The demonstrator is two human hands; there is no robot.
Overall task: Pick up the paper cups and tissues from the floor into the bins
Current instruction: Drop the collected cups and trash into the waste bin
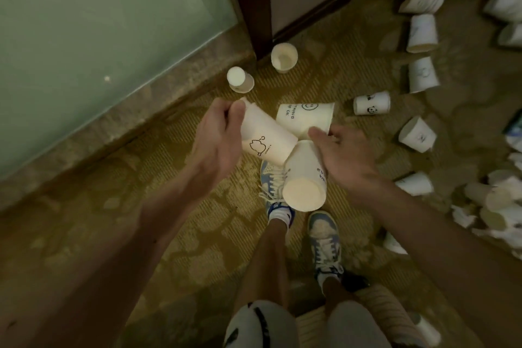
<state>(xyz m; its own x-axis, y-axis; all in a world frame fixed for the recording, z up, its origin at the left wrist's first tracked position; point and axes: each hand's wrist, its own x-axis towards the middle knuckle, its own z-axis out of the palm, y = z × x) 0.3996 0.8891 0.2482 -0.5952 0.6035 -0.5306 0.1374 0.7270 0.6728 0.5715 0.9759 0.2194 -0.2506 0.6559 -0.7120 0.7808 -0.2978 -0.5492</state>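
Left hand: your left hand (pixel 217 135) pinches the doodle cup (pixel 265 140) at its narrow end. The cup is tilted, mouth toward the other 2, probably to nest them.
Right hand: your right hand (pixel 347 155) grips the smiley cup (pixel 303 118) and the plain cup (pixel 303 181) together near their rims, so 1 hand carries 2.
Floor cups: 1 open cup (pixel 284 56) sits by the door frame (pixel 248 8), with 1 upturned cup (pixel 240 80) near it. More lie strewn on the carpet (pixel 113 234) to your right, well apart from your hands.
Tissues: crumpled tissues (pixel 463 216) lie at far right among cups.
Bins: none in view; stacking first would likely save you trips.
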